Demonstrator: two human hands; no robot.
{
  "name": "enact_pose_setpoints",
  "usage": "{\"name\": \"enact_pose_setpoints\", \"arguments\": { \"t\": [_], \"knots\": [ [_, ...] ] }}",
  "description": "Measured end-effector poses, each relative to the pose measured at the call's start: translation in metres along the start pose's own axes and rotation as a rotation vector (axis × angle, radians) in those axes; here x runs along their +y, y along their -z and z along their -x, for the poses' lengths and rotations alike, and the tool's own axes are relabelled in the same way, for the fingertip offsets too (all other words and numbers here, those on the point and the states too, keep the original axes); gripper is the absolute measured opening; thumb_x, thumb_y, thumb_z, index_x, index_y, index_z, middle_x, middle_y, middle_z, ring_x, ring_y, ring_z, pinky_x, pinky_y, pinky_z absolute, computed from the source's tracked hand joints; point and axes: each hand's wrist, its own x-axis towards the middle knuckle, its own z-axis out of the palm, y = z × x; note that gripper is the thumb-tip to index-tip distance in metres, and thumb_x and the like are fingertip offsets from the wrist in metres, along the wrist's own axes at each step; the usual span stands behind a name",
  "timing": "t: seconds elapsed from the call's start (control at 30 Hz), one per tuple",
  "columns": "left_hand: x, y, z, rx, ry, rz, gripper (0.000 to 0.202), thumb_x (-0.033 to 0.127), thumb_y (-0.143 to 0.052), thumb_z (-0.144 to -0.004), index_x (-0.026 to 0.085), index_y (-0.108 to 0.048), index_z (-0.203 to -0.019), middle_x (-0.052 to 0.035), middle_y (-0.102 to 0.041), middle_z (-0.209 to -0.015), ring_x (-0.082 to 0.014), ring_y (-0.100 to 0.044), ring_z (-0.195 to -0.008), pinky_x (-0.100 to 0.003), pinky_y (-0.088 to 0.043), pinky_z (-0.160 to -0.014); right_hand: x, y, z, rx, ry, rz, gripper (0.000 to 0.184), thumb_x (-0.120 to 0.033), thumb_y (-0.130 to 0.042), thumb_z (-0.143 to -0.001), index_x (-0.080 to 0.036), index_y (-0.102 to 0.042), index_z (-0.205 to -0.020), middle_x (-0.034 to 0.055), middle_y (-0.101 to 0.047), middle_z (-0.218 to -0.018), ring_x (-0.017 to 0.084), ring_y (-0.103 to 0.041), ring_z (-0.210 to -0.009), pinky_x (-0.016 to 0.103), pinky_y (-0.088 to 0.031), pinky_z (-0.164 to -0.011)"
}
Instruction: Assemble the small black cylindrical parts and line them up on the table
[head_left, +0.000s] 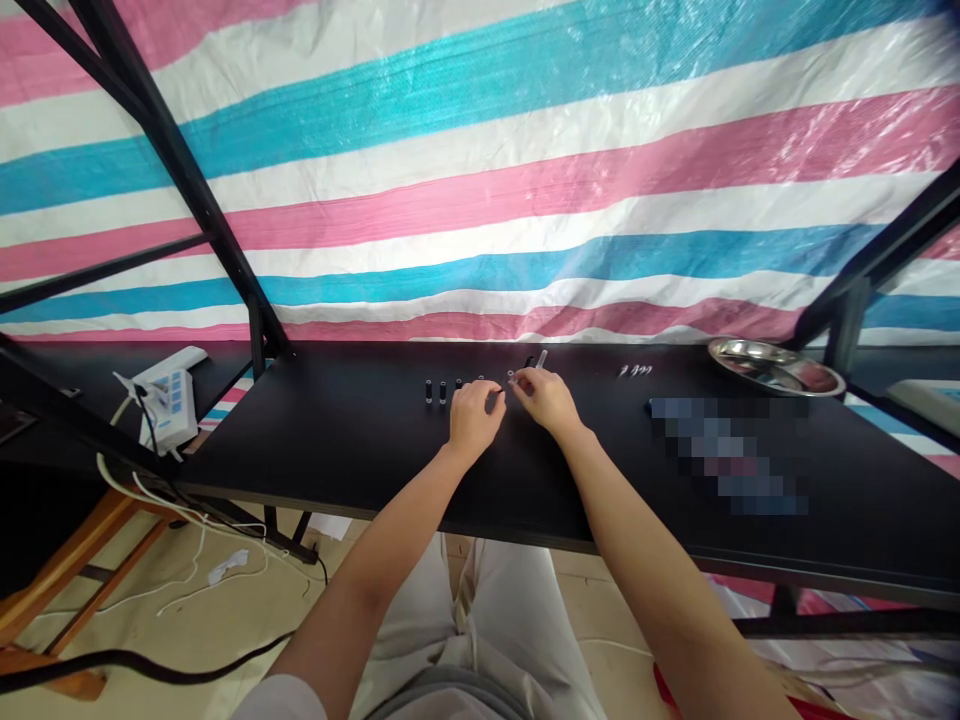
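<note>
Pinches tiny pieces (pixel 514 382) in both hands (pixel 474 420) (pixel 547 400) over a black surface (pixel 345 440), facing striped sheeting (pixel 480 215) at twelve o'clock.

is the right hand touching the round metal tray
No, the right hand is beside the left hand, while the round metal tray lies apart, farther right.

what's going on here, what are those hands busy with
A person is at a black table with the left hand and right hand close together, fingers bent around small parts too tiny to make out. Short black tubes sit to the left of the hands, small white pieces to the right, and a metal tray farther right.
</note>
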Motion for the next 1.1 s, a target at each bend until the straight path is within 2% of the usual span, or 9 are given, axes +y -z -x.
{"name": "enact_pose_setpoints", "arguments": {
  "t": [0.23,0.37,0.53,0.7,0.9,1.0,1.1],
  "knots": [
    [0.0012,0.0005,-0.0004,0.03,-0.02,0.038,0.004,0.018,-0.054,-0.079,0.018,-0.057,-0.082,-0.0012,-0.063,-0.078,-0.0132,-0.056,-0.069,-0.029,-0.042,-0.074,-0.0003,0.0022,0.0004,-0.02,-0.044,0.061,0.022,-0.032,-0.044,-0.085,-0.018,-0.06,-0.088,0.0065,-0.063,-0.075,0.019,-0.056,-0.075,0.029,-0.036,-0.072],
    [0.0007,-0.0003,-0.0001,0.037,-0.023,0.047,0.005,0.018,-0.054,-0.08,0.018,-0.057,-0.083,-0.0012,-0.063,-0.078,-0.0129,-0.056,-0.069,-0.029,-0.043,-0.074,-0.0012,0.0022,0.0004,-0.011,-0.004,0.073,0.019,-0.029,-0.045,-0.084,-0.017,-0.06,-0.087,0.0059,-0.062,-0.074,0.019,-0.055,-0.073,0.029,-0.034,-0.07],
    [-0.0011,-0.002,-0.0002,0.103,-0.049,0.074,0.007,0.02,-0.051,-0.082,0.018,-0.057,-0.085,-0.0019,-0.062,-0.079,-0.0121,-0.055,-0.068,-0.028,-0.044,-0.075,-0.0019,0.0019,0.0008,0.002,0.041,0.089,0.02,-0.028,-0.043,-0.086,-0.017,-0.06,-0.087,0.0059,-0.062,-0.074,0.018,-0.054,-0.072,0.03,-0.032,-0.07],
    [-0.0009,0.0008,-0.0019,0.152,-0.092,0.137,0.014,0.021,-0.047,-0.086,0.017,-0.058,-0.094,-0.0041,-0.064,-0.087,-0.0112,-0.055,-0.068,-0.028,-0.047,-0.076,-0.001,0.0007,0.0009,0.079,0.123,0.094,0.022,-0.028,-0.042,-0.086,-0.016,-0.06,-0.082,0.0057,-0.06,-0.069,0.018,-0.052,-0.067,0.03,-0.03,-0.065],
    [-0.0014,0.001,-0.0003,0.062,-0.11,0.143,0.028,0.019,-0.043,-0.087,0.019,-0.056,-0.112,-0.0066,-0.062,-0.105,-0.0146,-0.059,-0.086,-0.032,-0.048,-0.086,-0.0004,-0.001,0.001,0.146,0.153,0.058,0.018,-0.026,-0.045,-0.084,-0.017,-0.059,-0.08,0.0047,-0.06,-0.065,0.017,-0.052,-0.063,0.029,-0.031,-0.064],
    [-0.0025,-0.0009,0.0009,-0.002,-0.099,0.118,0.031,0.019,-0.043,-0.087,0.02,-0.055,-0.116,-0.0066,-0.061,-0.107,-0.0165,-0.058,-0.094,-0.032,-0.048,-0.088,-0.0006,-0.0008,0.0011,0.151,0.155,0.049,0.016,-0.026,-0.046,-0.082,-0.017,-0.059,-0.08,0.0045,-0.06,-0.064,0.018,-0.052,-0.064,0.03,-0.032,-0.065],
    [-0.0028,-0.0012,0.001,-0.024,-0.083,0.116,0.032,0.018,-0.045,-0.086,0.019,-0.056,-0.116,-0.0067,-0.062,-0.106,-0.0164,-0.058,-0.094,-0.032,-0.048,-0.087,-0.0009,-0.0006,0.0012,0.141,0.161,0.041,0.016,-0.026,-0.047,-0.081,-0.017,-0.059,-0.081,0.0044,-0.06,-0.064,0.018,-0.053,-0.064,0.03,-0.032,-0.065]
  ]
}}
